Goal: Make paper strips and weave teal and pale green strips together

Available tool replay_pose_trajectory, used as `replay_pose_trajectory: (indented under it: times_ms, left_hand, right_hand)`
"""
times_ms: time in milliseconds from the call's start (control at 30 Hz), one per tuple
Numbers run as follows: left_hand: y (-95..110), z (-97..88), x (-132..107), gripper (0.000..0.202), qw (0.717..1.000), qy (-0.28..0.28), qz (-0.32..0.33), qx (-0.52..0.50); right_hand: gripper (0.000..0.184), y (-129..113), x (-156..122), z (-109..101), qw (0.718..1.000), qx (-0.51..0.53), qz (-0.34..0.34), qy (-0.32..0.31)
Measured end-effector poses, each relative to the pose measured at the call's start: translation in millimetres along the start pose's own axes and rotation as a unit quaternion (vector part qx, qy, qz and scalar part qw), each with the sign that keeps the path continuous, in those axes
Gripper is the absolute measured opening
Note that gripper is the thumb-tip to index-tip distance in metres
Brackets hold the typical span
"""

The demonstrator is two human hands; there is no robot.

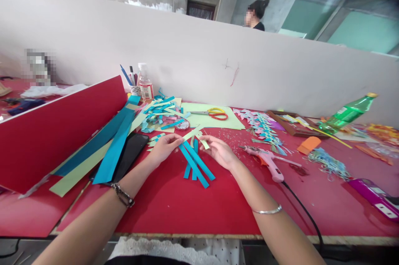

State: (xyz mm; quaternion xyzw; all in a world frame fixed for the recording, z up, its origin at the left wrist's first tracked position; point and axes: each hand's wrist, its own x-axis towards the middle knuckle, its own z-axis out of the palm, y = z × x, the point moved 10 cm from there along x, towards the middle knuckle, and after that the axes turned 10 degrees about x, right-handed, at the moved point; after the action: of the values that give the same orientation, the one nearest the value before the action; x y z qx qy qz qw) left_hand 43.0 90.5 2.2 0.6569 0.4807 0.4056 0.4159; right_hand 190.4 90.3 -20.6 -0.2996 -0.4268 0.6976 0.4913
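Blue paper strips hang crossed with pale green paper strips above the red tabletop. My left hand pinches the left side of this strip bundle between thumb and fingers. On the other side my right hand grips a pale green strip end, its fingers curled. Just behind my hands lies a heap of cut blue and green paper pieces. Yellow-and-red-handled scissors rest on a light green sheet farther back.
To the right lie a pink glue gun with a black cord, woven paper strips, a green bottle and a purple device. At left, long blue strips cover part of a black phone beside a red panel. A white partition stands behind.
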Motion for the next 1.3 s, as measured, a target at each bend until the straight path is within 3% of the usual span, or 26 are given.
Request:
replay_pose_trajectory:
  times_ms: [100,233,467,600,767,867,967,1067,1200,1300]
  left_hand:
    - [-1,-0.9,0,0.028,1.000,0.002,-0.002,0.010]
    - [1,-1.0,0,0.028,1.000,0.002,0.006,0.027]
    - [10,-1.0,0,0.026,0.996,0.007,0.036,0.080]
    - [14,-1.3,-1,0.025,0.992,0.011,0.055,0.109]
    - [16,-0.7,-1,0.024,0.990,0.012,0.068,0.120]
    - [17,-0.7,-2,0.023,0.992,0.013,0.068,0.105]
    - [12,-4.8,-1,0.021,0.998,0.026,0.043,0.025]
    - [1,-4.4,0,0.021,0.988,0.014,-0.009,-0.153]
    - [-4,5.5,-1,0.021,0.942,-0.035,-0.055,-0.329]
    - [-3,7.5,-1,0.019,0.926,-0.047,-0.055,-0.370]
  right_hand:
    - [0.032,-2,-1,5,0.999,-0.046,-0.020,-0.016]
    - [0.026,-6,1,-2,0.987,-0.146,-0.057,0.023]
    - [0.019,-44,-8,-16,0.926,-0.285,-0.202,0.145]
    - [0.021,-51,-11,-29,0.920,-0.251,-0.231,0.195]
    - [0.024,-40,-9,-38,0.946,-0.173,-0.186,0.203]
    - [0.024,-41,-12,-39,0.947,-0.150,-0.185,0.214]
    - [0.022,-51,-17,-36,0.933,-0.176,-0.218,0.225]
    - [0.020,-60,-22,-35,0.909,-0.225,-0.251,0.244]
    - [0.014,-79,-40,-45,0.833,-0.297,-0.318,0.342]
    - [0.024,-86,-44,-37,0.793,-0.369,-0.346,0.340]
